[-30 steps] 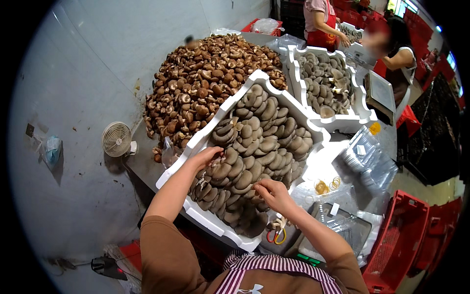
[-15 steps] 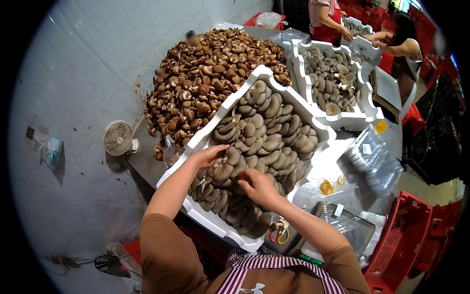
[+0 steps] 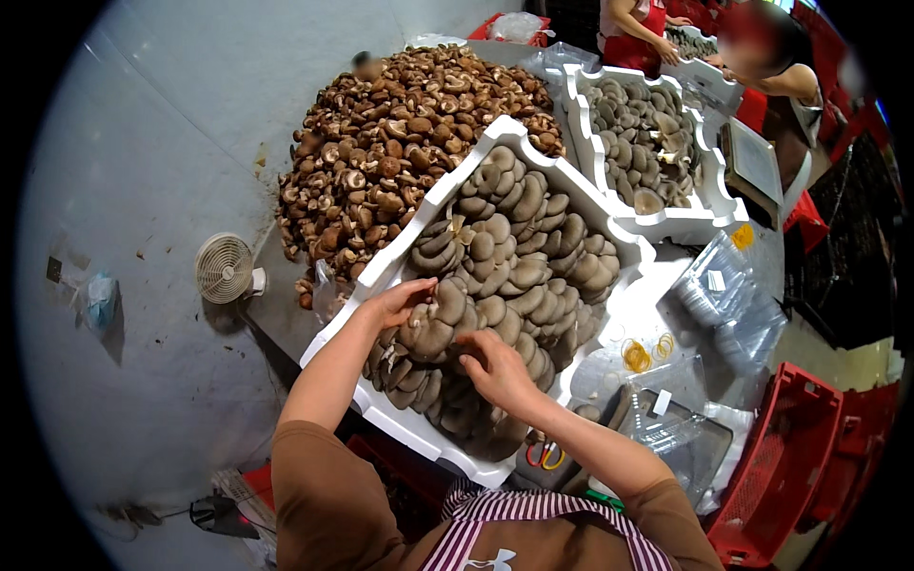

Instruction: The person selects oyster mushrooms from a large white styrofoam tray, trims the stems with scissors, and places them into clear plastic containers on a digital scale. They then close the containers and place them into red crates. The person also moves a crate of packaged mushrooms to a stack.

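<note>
A white foam box full of grey-brown oyster mushrooms stands tilted in front of me. Both my hands reach into its near left part, around one cluster of oyster mushrooms. My left hand grips that cluster from its left side, fingers bent over the edge of the caps. On the opposite side my right hand has its fingers curled against the same cluster, thumb beneath; the fingertips are partly hidden among the caps.
Beyond the box lies a large heap of brown shiitake mushrooms. A second foam box, scales, clear plastic trays, rubber bands and scissors are to the right. A small fan stands left; red crates lower right.
My hands stay on the cluster with only a slight shift of the fingers. At the upper right, a person has leaned farther forward over a box. The whole view has moved a little.
</note>
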Available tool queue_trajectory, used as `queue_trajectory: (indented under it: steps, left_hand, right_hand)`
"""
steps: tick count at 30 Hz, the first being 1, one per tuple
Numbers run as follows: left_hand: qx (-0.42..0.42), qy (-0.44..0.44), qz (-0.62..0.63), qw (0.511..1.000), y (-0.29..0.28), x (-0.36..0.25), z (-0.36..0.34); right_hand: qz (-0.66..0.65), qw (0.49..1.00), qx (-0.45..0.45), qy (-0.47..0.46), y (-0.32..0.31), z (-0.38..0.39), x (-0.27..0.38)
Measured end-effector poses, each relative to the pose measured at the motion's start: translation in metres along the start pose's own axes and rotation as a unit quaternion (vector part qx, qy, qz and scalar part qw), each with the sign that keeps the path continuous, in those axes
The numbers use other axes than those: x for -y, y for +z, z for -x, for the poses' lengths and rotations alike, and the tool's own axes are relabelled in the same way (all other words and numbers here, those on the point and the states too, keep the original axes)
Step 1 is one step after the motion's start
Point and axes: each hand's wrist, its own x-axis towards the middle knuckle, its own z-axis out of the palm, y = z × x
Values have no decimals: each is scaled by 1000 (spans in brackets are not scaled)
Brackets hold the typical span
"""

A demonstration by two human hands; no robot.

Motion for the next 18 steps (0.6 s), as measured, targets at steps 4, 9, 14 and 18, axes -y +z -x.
queue_trajectory:
  steps: [4,9,14,18]
  left_hand:
    - [38,7,5,999,-21,9,-2]
    - [48,-26,-1,999,-5,1,8]
    - [42,-63,-11,997,13,-9,18]
    - [58,-48,-23,997,15,-10,19]
  right_hand:
    - [60,996,-60,11,-16,-5,5]
    - [243,949,-51,-193,-27,-20,2]
    - [346,893,65,-280,-13,-19,9]
    - [356,887,103,-275,-9,-26,10]
